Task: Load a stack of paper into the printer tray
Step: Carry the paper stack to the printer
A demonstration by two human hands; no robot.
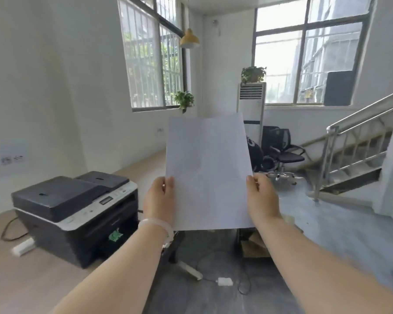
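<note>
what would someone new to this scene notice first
The eye lands first on the white paper held upright in mid-frame, with the left hand gripping its left edge and the right hand its right edge. Next comes the black and white printer sitting low at the left on the wooden surface, its front tray apparently closed. Behind, bright barred windows and a metal staircase at the right fill the room.

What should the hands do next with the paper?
Probably carry the paper down and left toward the printer. Both the left hand and right hand hold it up in the air, away from the printer, whose front looks closed.
</note>
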